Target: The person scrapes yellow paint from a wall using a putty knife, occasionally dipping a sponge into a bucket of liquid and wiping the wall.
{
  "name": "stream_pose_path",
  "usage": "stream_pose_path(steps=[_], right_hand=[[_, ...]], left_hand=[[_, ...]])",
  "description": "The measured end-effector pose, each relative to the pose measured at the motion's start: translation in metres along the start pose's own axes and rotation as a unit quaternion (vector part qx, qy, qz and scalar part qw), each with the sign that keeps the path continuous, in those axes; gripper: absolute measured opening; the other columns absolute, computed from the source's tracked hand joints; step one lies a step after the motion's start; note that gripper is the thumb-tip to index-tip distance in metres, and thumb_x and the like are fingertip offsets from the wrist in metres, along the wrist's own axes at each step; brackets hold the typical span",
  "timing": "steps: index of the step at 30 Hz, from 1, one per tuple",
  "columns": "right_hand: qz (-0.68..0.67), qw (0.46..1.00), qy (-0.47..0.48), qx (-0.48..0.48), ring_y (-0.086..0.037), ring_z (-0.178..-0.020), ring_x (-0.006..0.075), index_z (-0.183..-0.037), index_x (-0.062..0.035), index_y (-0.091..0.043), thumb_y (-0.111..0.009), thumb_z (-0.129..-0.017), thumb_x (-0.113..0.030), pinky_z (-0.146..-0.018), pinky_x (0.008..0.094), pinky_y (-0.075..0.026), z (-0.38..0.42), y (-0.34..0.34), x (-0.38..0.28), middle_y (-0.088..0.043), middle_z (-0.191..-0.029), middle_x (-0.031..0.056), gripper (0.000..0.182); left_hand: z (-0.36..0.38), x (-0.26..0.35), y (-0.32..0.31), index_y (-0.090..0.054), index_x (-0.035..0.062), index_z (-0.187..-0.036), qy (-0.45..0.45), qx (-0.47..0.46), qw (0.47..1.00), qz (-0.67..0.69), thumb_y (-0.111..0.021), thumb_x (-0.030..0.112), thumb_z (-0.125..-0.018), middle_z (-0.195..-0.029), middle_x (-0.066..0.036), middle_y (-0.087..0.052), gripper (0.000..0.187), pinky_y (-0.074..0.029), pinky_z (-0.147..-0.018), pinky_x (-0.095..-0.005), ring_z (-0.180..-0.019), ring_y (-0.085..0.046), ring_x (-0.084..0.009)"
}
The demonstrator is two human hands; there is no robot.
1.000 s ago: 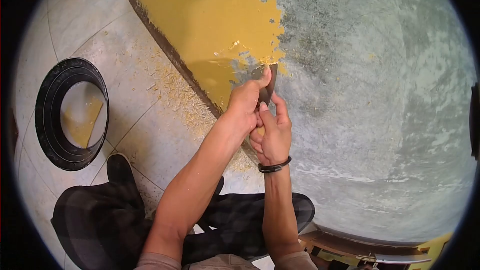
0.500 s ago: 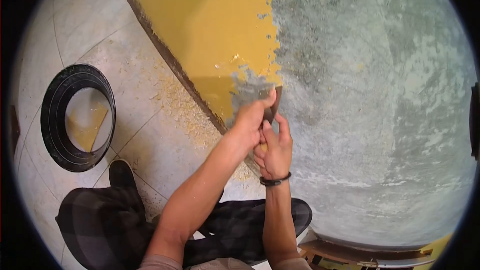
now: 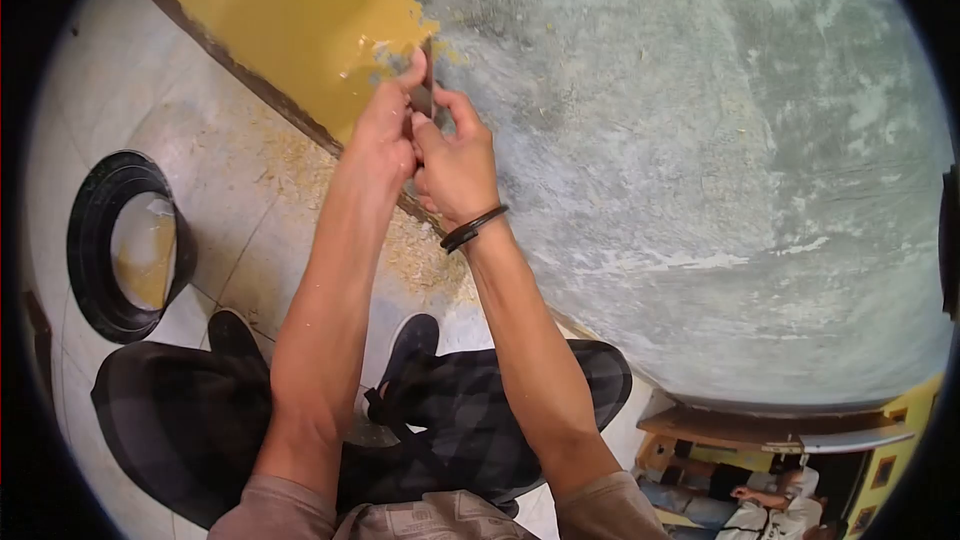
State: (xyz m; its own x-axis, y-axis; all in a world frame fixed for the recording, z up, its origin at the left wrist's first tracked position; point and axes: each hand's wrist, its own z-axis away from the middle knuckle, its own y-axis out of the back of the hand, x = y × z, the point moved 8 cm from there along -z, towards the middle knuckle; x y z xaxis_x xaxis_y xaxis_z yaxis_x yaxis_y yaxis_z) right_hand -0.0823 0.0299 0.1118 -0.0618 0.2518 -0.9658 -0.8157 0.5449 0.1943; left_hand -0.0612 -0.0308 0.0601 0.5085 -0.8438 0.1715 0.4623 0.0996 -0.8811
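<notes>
Against the wall, at the ragged edge where yellow paint (image 3: 290, 10) meets bare grey plaster (image 3: 650, 120), both hands grip a dark flat-bladed metal scraper (image 3: 426, 90). Left hand (image 3: 385, 140) wraps its fingers closed around the tool, forefinger stretched along the blade; right hand (image 3: 458, 165), wearing a black wristband (image 3: 474, 228), clasps it from beside. Yellow paint flakes (image 3: 300, 165) litter the pale tiled floor (image 3: 130, 90) below, near a round black bucket (image 3: 120, 245).
</notes>
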Motion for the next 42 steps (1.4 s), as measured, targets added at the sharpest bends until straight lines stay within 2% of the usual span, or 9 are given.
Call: stream_pose_path(steps=[8, 11, 17, 23, 25, 31, 35, 39, 42], right_hand=[[0.008, 0.999, -0.020, 0.033, -0.032, -0.034, 0.0039, -0.120, -0.0089, -0.042, -0.051, -0.093, -0.010, -0.028, 0.0227, -0.019, 0.030, 0.027, 0.003, -0.046, -0.056, -0.0009, 0.028], [-0.016, 0.998, -0.067, 0.013, -0.032, -0.034, 0.0038, -0.122, -0.0094, -0.041, -0.052, -0.093, -0.011, -0.029, 0.0217, -0.018, 0.015, 0.012, -0.001, -0.045, -0.058, -0.0003, 0.031], [-0.022, 0.998, -0.060, 0.018, -0.031, -0.035, 0.0032, -0.123, -0.0108, -0.040, -0.051, -0.093, -0.012, -0.030, 0.0200, -0.018, 0.022, 0.008, -0.005, -0.046, -0.061, 0.0008, 0.032], [-0.038, 0.995, -0.086, 0.020, -0.030, -0.036, 0.0026, -0.122, -0.0103, -0.041, -0.050, -0.094, -0.011, -0.030, 0.0191, -0.017, 0.017, 0.022, -0.005, -0.046, -0.063, 0.0003, 0.030], [-0.071, 0.993, -0.087, -0.035, -0.030, -0.036, 0.0026, -0.122, -0.0103, -0.041, -0.051, -0.094, -0.012, -0.030, 0.0195, -0.017, 0.004, -0.001, -0.017, -0.047, -0.064, 0.0002, 0.030], [0.016, 0.998, -0.040, 0.045, -0.032, -0.036, 0.0028, -0.122, -0.0095, -0.041, -0.052, -0.094, -0.013, -0.031, 0.0202, -0.017, 0.032, 0.024, -0.010, -0.046, -0.060, -0.0018, 0.031], [-0.005, 0.998, -0.053, 0.032, -0.032, -0.036, 0.0027, -0.123, -0.0094, -0.041, -0.052, -0.094, -0.013, -0.031, 0.0204, -0.018, 0.022, 0.017, -0.013, -0.046, -0.058, -0.0020, 0.031], [-0.029, 0.998, -0.056, 0.018, -0.031, -0.036, 0.0024, -0.121, -0.0105, -0.042, -0.051, -0.094, -0.013, -0.030, 0.0200, -0.018, 0.009, -0.007, -0.021, -0.045, -0.060, -0.0011, 0.029], [-0.003, 0.997, -0.068, 0.029, -0.031, -0.035, 0.0025, -0.120, -0.0107, -0.042, -0.051, -0.094, -0.013, -0.029, 0.0197, -0.018, 0.030, 0.009, -0.023, -0.045, -0.061, -0.0007, 0.028]], left_hand=[[-0.002, -0.042, 0.002, -0.052, 0.0148, -0.076, 0.050, -0.063, 0.997, -0.011, -0.065, 0.046, -0.084, -0.068, 0.002, -0.045, 0.035, -0.029, -0.036, -0.0275, -0.052, -0.041, -0.0109], [-0.007, -0.024, 0.003, -0.052, 0.0142, -0.077, 0.031, 0.001, 0.999, 0.007, -0.067, 0.047, -0.083, -0.069, 0.002, -0.045, 0.036, -0.027, -0.035, -0.0267, -0.050, -0.039, -0.0105], [0.002, -0.019, -0.009, -0.052, 0.0096, -0.080, 0.019, -0.042, 0.997, 0.064, -0.069, 0.046, -0.081, -0.069, -0.001, -0.046, 0.040, -0.028, -0.036, -0.0269, -0.047, -0.038, -0.0096], [0.006, -0.028, -0.004, -0.053, 0.0059, -0.082, 0.070, 0.017, 0.997, 0.015, -0.070, 0.038, -0.082, -0.078, -0.005, -0.049, 0.036, -0.030, -0.036, -0.0288, -0.054, -0.044, -0.0121], [-0.009, -0.002, -0.009, -0.054, 0.0054, -0.081, -0.004, -0.015, 0.994, 0.108, -0.072, 0.037, -0.082, -0.079, -0.006, -0.051, 0.036, -0.034, -0.040, -0.0288, -0.055, -0.045, -0.0127], [0.006, -0.033, -0.011, -0.057, 0.0057, -0.084, 0.022, -0.008, 0.998, 0.062, -0.073, 0.037, -0.080, -0.084, -0.007, -0.054, 0.036, -0.040, -0.051, -0.0279, -0.067, -0.048, -0.0125], [0.004, -0.018, -0.006, -0.056, 0.0065, -0.082, 0.051, 0.038, 0.997, 0.052, -0.074, 0.041, -0.078, -0.077, -0.004, -0.051, 0.039, -0.035, -0.045, -0.0260, -0.060, -0.046, -0.0119], [-0.008, -0.003, -0.006, -0.053, 0.0091, -0.078, 0.032, -0.037, 0.997, 0.052, -0.072, 0.046, -0.078, -0.072, -0.001, -0.045, 0.041, -0.025, -0.034, -0.0295, -0.051, -0.041, -0.0127], [0.004, -0.024, -0.013, -0.060, 0.0025, -0.090, 0.031, 0.003, 0.995, 0.096, -0.075, 0.039, -0.078, -0.084, -0.006, -0.054, 0.042, -0.036, -0.044, -0.0282, -0.060, -0.045, -0.0129]])
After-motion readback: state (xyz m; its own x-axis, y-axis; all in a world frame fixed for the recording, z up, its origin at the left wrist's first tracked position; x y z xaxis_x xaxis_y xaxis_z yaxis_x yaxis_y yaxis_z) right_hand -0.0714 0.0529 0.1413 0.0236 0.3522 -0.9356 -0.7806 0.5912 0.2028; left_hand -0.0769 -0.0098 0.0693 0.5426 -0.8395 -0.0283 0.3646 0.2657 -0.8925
